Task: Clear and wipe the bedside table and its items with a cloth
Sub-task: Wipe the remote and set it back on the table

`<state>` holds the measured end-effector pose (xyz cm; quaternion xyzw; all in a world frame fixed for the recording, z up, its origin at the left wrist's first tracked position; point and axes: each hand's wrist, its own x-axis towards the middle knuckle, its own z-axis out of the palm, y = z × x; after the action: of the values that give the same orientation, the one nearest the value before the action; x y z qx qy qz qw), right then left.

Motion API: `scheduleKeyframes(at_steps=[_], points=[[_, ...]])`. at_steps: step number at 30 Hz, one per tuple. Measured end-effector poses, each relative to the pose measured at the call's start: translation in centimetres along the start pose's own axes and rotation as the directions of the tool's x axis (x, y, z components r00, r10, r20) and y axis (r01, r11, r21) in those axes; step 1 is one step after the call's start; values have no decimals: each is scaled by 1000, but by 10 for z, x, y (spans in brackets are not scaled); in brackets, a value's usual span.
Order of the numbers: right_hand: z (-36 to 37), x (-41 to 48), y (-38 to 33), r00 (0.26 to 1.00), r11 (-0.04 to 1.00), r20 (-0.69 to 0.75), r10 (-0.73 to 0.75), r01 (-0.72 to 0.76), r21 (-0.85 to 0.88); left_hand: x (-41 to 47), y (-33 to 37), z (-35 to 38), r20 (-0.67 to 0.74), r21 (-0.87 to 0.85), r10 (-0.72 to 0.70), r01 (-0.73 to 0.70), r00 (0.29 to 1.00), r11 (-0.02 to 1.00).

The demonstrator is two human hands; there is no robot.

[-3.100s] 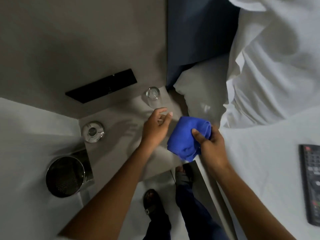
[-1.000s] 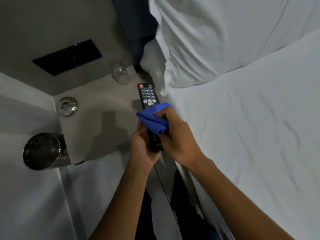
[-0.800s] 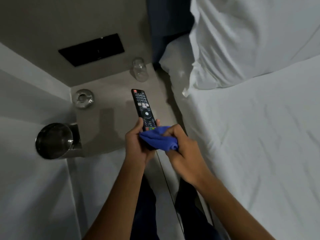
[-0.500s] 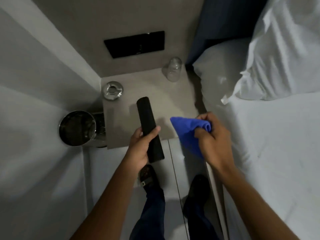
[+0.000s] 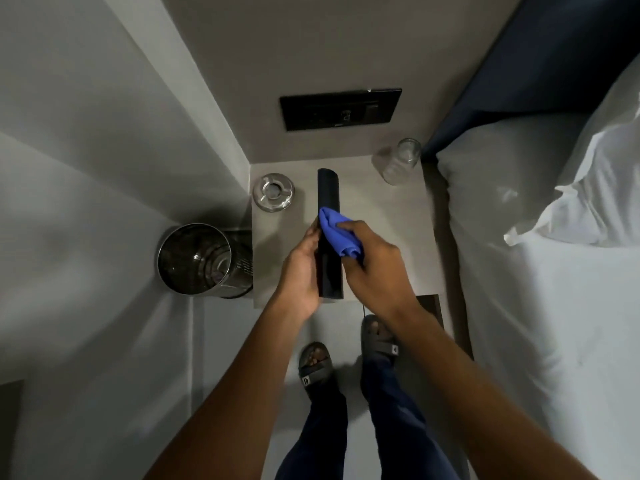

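Nearest the camera, above the sandalled feet, my left hand (image 5: 300, 271) grips the remote (image 5: 328, 233) along its left edge, holding it lengthwise over the surface (image 5: 388, 230) with its plain back up; no buttons show. My right hand (image 5: 375, 263) is clenched around the bunched blue cloth (image 5: 337, 235) and presses it onto the remote's middle. Cloth and remote are touching; the near end and the far end of the remote stick out bare on either side of the cloth.

Judgement on progress: the step in hand is wiping the remote's back. I cannot tell from this view whether the button face has been done. The remote reads as matte black, rigid, slim and easy to hold one-handed.

Further out, two items stand on the surface and look untouched: a round glass ashtray (image 5: 273, 192) at the far left corner and a clear glass (image 5: 398, 166) at the far right corner, just beside the bed (image 5: 554, 306). I judge both are left to wipe, along with the surface itself, which is not yet cleared. A metal bin (image 5: 204, 259) stands on the floor against the surface's left side. Beyond, a black panel (image 5: 341, 109) sits on the wall.
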<state>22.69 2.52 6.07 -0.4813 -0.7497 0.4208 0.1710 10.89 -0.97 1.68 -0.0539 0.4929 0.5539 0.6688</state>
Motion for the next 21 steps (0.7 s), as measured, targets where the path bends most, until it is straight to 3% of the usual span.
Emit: scheduleKeyframes(at_steps=[3, 5, 8, 11, 13, 16, 19, 21], points=[[6, -3, 15, 998, 993, 17, 58, -59, 104, 22, 6, -1, -8, -28, 73, -73, 997, 997], [5, 1, 29, 994, 982, 37, 102, -107, 157, 39, 6, -1, -45, 42, 108, -106, 993, 993], [0, 9, 56, 986, 974, 76, 146, -157, 166, 64, -2, 2, -195, 189, 73, -35, 978, 981], [-5, 22, 88, 959, 954, 93, 269, -279, 109, 87, -20, 2, -341, 331, 125, -5, 932, 944], [-9, 33, 110, 921, 916, 58, 386, -390, 92, 99, -37, -2, -412, 539, 221, 41, 884, 841], [-16, 51, 132, 842, 821, 50, 537, -536, 195, 114, -56, -9, -381, 831, 426, 101, 821, 547], [-24, 67, 148, 806, 773, 56, 590, -583, 249, 137, -66, -6, -365, 921, 493, 229, 790, 316], [-28, 73, 156, 802, 765, 59, 595, -588, 263, 151, -72, -2, -412, 909, 486, 310, 770, 280]])
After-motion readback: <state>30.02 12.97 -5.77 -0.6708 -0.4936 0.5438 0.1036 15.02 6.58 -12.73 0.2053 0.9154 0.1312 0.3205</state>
